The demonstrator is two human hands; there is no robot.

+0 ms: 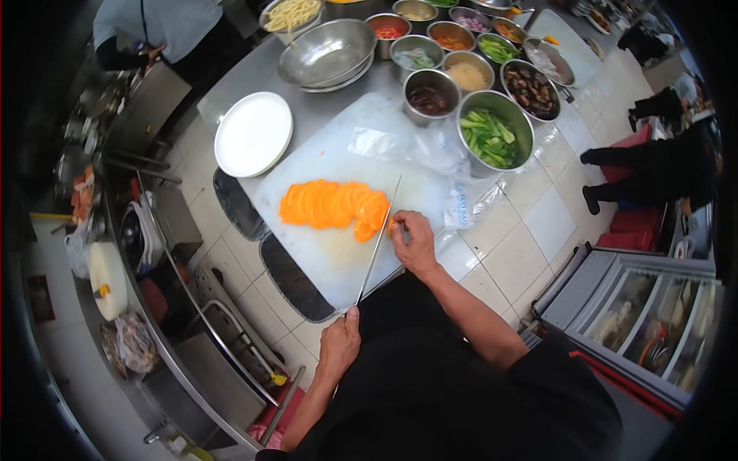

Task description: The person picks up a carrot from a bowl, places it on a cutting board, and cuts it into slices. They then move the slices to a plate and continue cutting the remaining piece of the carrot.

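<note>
A long knife (378, 246) stands edge-down on the white cutting board (346, 273), its tip pointing away from me. My left hand (339, 343) is wrapped round its handle at the board's near edge. On the other side of the blade, my right hand (413, 241) has its fingers curled against a small orange piece, mostly hidden by the fingertips. Overlapping orange slices (330, 205) lie in a row on the board, left of the blade, with a few slices touching it.
White plates (254, 134) sit at the board's upper left, near a metal colander (327, 54). Metal bowls, one with green vegetables (496, 129), crowd the far right. A clear plastic bag (419, 142) lies on the board. Other people stand at the far left and right.
</note>
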